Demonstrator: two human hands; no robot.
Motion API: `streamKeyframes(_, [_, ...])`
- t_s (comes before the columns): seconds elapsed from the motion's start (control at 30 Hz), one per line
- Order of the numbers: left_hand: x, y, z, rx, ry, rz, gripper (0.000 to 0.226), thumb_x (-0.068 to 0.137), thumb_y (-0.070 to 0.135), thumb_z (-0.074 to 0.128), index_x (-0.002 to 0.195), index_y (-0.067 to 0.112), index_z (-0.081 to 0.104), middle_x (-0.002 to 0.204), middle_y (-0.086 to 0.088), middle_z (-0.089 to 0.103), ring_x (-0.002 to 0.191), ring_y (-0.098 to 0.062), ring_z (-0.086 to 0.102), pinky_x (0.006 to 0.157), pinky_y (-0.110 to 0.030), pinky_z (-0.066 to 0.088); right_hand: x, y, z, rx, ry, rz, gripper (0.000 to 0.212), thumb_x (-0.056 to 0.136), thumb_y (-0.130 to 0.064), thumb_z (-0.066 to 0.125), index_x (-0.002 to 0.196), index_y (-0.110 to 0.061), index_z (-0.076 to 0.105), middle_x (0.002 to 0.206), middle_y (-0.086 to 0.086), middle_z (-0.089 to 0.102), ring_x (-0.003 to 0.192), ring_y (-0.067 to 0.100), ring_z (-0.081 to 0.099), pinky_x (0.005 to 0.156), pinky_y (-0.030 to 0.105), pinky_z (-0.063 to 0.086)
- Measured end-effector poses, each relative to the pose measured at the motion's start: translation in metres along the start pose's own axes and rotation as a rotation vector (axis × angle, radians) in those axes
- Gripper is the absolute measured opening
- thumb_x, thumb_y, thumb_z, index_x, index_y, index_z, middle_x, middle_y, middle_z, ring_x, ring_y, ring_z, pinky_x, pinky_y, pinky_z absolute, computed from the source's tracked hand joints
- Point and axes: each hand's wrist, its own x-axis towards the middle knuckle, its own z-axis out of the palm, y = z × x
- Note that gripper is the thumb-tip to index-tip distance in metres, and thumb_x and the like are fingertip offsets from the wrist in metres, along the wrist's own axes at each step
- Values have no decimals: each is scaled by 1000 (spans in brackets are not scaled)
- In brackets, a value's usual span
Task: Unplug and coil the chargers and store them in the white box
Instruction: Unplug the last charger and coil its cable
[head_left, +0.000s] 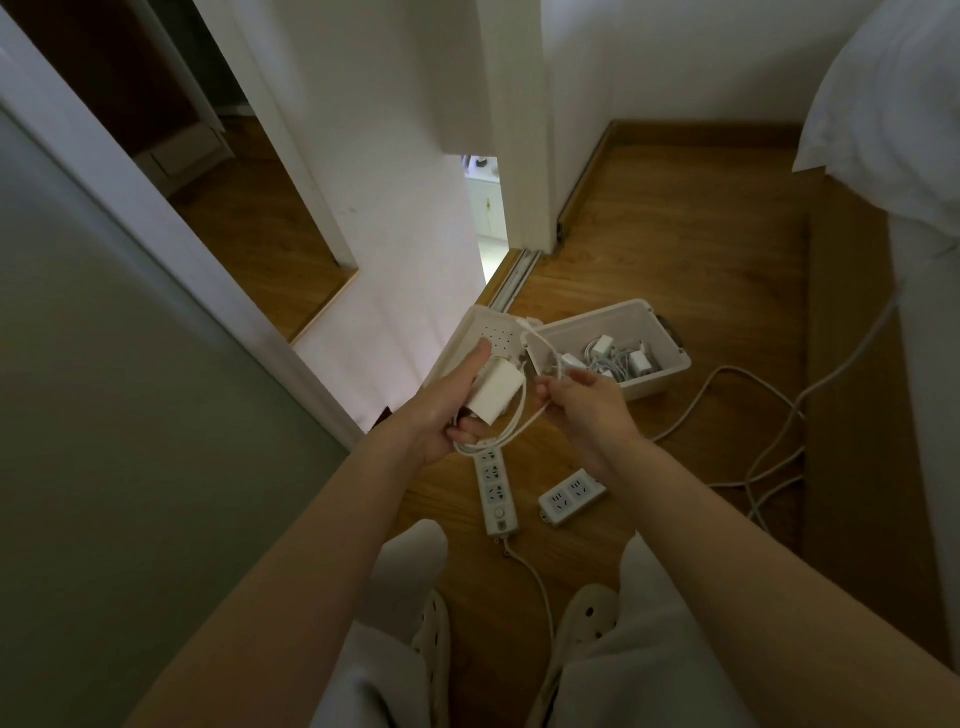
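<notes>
My left hand (441, 410) grips a white charger brick (493, 391) together with the lower loops of its white cable (511, 428). My right hand (584, 402) pinches the other end of that cable just right of the brick, above the floor. The open white box (670, 366) stands on the wooden floor behind my hands and holds several white chargers (621, 356) with coiled cables. Its perforated lid (480, 338) leans behind my left hand.
A long white power strip (496, 491) and a short one (571, 496) lie on the floor below my hands, with nothing plugged in. Their cords (769, 457) trail right toward a bed frame (852, 389). White wall panels stand left; my knees and slippers are below.
</notes>
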Motion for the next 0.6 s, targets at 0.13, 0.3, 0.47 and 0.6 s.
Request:
streamKeyframes(0.13, [2,-1,-3,-133,-12,-3,68,92,60,32,131,7,46,70,-2,48,38,-1,31,33,-10,20,1,-4,-5,-296,43,-180,28,97,-5,40,123,-9,51,85,2,57,61,6,50,53,18,44])
streamKeyframes(0.3, [4,3,-7,-434,28,-9,62,91,63,34,111,8,55,72,-4,48,34,-1,34,30,-8,22,7,0,-14,-644,97,-380,23,95,-20,51,88,-5,67,71,-1,59,62,11,49,63,27,44])
streamKeyframes(0.47, [0,4,-9,-630,44,-19,64,90,63,37,121,9,52,77,-3,49,36,-3,36,39,-6,16,12,0,-15,-685,22,-335,20,94,-14,51,106,-10,67,73,-4,57,67,7,48,70,27,46])
streamKeyframes(0.6, [2,2,-10,-676,17,-26,69,91,61,39,139,12,41,81,-4,51,36,-3,37,34,-8,22,12,1,-18,-696,-33,-340,21,94,-13,51,109,-10,66,73,-3,57,66,7,47,68,24,43])
